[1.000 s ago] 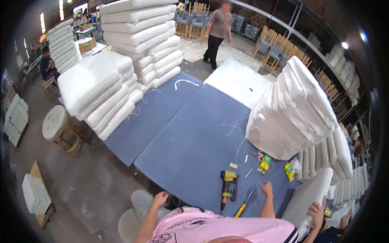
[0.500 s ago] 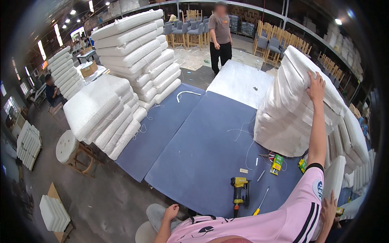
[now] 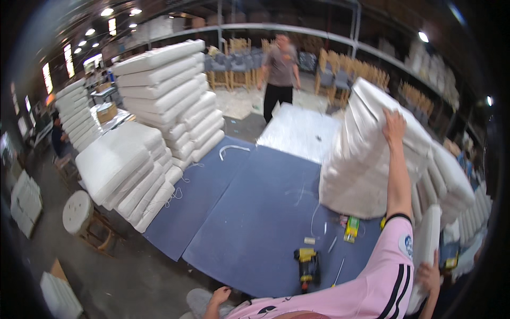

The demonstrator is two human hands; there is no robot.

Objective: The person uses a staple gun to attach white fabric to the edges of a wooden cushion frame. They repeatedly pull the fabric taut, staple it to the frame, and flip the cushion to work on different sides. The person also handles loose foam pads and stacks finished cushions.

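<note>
My right hand (image 3: 393, 127) reaches up at the right, its bent fingers gripping the upper edge of a white cushion (image 3: 366, 119). That cushion leans with several others in a row on the blue-grey table (image 3: 239, 212). My left hand (image 3: 220, 295) is low near the table's front edge, fingers curled, with nothing visible in it. Between my arms lie a yellow and black power nailer (image 3: 307, 266) and a screwdriver (image 3: 338, 272). Beyond them are a green and yellow small box (image 3: 351, 229) and loose white thread. Another person's hand (image 3: 428, 274) holds a white cushion (image 3: 426, 239) beside my right sleeve.
Tall white cushion stacks (image 3: 159, 85) and a lower pile (image 3: 114, 165) stand along the left. A round stool (image 3: 77, 211) is on the floor there. A person in a brown shirt (image 3: 281, 66) stands beyond the silvery sheet (image 3: 297, 130). Stacked chairs fill the back.
The view has shifted, moving the table and stacks down and left. My right hand stays at the cushion's edge, its fingers more bent. The standing person's arms have moved apart.
</note>
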